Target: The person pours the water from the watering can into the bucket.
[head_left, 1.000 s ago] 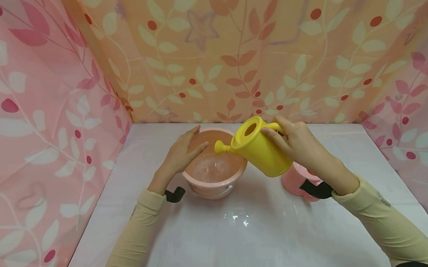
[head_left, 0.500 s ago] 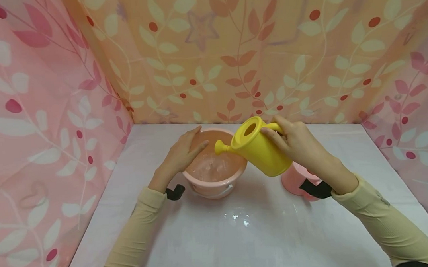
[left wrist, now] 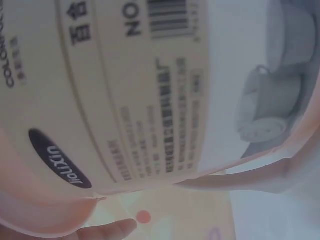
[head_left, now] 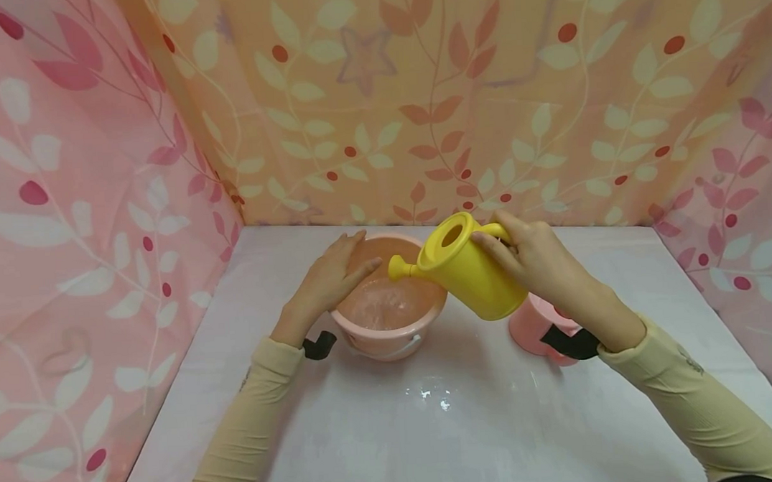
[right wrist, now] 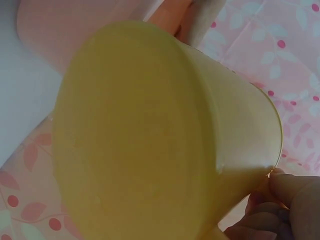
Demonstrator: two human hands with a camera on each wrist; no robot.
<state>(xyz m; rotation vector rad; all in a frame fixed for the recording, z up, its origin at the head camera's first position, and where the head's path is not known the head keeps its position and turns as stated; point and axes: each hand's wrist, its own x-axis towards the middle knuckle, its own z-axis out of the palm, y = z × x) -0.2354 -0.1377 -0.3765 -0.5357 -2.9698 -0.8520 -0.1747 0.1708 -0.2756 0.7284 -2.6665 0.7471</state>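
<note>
In the head view my right hand point(head_left: 538, 254) grips the handle of a yellow watering can point(head_left: 474, 277), which is tilted with its spout to the left over a pink bucket point(head_left: 390, 333). Rippled water shows inside the bucket; any stream from the spout is too faint to make out. My left hand point(head_left: 329, 276) rests at the bucket's left rim, fingers fairly straight and thumb over the opening. The left wrist view shows the bucket's printed label point(left wrist: 145, 100) close up. From the right wrist, the can's base point(right wrist: 135, 135) fills the view and the fingers point(right wrist: 265, 217) curl at its handle.
A pink container point(head_left: 528, 326) stands behind the right wrist, partly hidden. Wet shiny spots point(head_left: 434, 397) lie on the white table point(head_left: 421, 448). Patterned cloth walls point(head_left: 444, 102) enclose the back and both sides.
The ripples in the bucket have shifted. Both hands, the watering can and the bucket stay nearly in place; the head view has moved slightly.
</note>
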